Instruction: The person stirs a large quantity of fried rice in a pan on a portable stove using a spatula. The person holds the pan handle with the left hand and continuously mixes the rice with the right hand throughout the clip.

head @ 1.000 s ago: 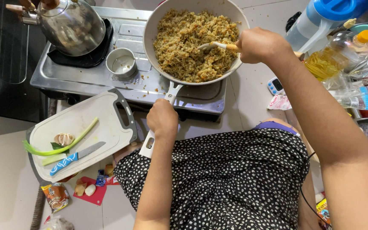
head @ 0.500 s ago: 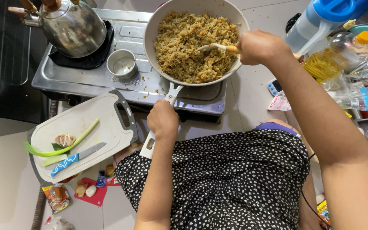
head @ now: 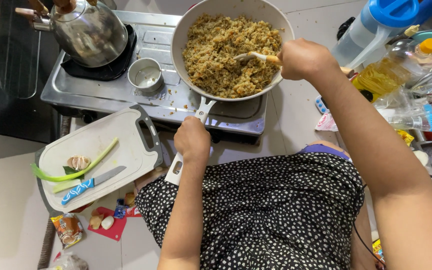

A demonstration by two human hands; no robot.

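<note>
1. Head view looks straight down on a person in a black dotted dress [head: 266, 215] working at a two-burner steel stove [head: 126, 90] set low on a pale floor.
2. The left hand [head: 192, 141] is curled into a fist around the white pan handle [head: 178, 165], fingers pressed together and wrapped over it, knuckles up.
3. That handle leads up to a pale frying pan [head: 186, 30] sitting on the right burner; the pan is full of brownish-yellow fried rice [head: 226, 55].
4. The right hand [head: 303, 59] is closed tight on the end of a spatula [head: 256, 56], at the pan's right rim.
5. The spatula's light blade lies across the rice, its tip buried near the middle-right of the heap.
6. On the left burner stands a steel kettle [head: 88, 32], and a small steel cup [head: 146, 75] sits between the two burners, just beside the pan.
7. A white cutting board [head: 126, 145] rests tilted against the stove's front left corner, well apart from both hands.
8. On the board lie a blue-handled knife [head: 91, 184], a green leek stalk [head: 76, 165] and a garlic bulb [head: 78, 162].
9. To the right of the pan stand a bottle of yellow cooking oil [head: 391, 75] and a clear jug with a blue lid [head: 376, 27].
</note>
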